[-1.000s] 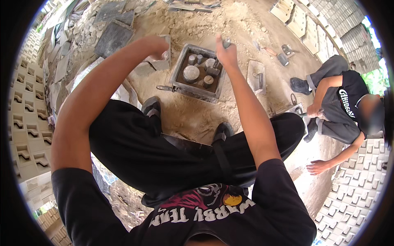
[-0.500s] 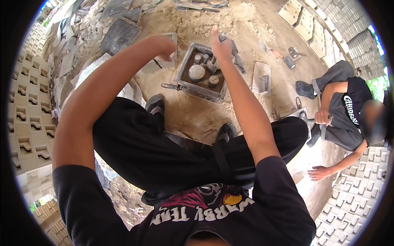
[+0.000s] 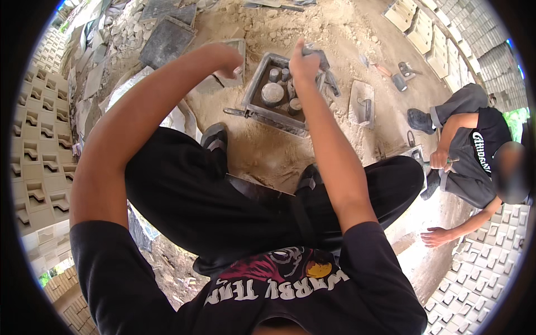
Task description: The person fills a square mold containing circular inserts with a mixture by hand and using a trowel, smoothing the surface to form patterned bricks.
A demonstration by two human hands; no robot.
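Note:
A grey rectangular box frame (image 3: 276, 126) stands on the sandy ground in front of my feet. Inside it are several grey cylinders, among them a wide round one (image 3: 272, 94); my right forearm partly covers a smaller one. My right hand (image 3: 305, 64) is over the box's far right side, fingers curled and thumb up, against a dark grey piece (image 3: 321, 58); its grip on that piece is unclear. Beyond the box's left side, my left hand (image 3: 228, 60) hangs with fingers curled above a pale board (image 3: 237, 75). Whatever it may hold is hidden.
To the right lie a shallow tray (image 3: 362, 103) with a tool in it and a black-headed mallet (image 3: 398, 82). A co-worker (image 3: 466, 142) crouches at the right. Dark slabs (image 3: 166, 44) and rubble lie far left. Patterned blocks (image 3: 39, 151) are stacked at left.
The view has shifted slightly. My right forearm now covers part of the small cylinder that showed whole before. Both hands keep nearly the same places and curled shape.

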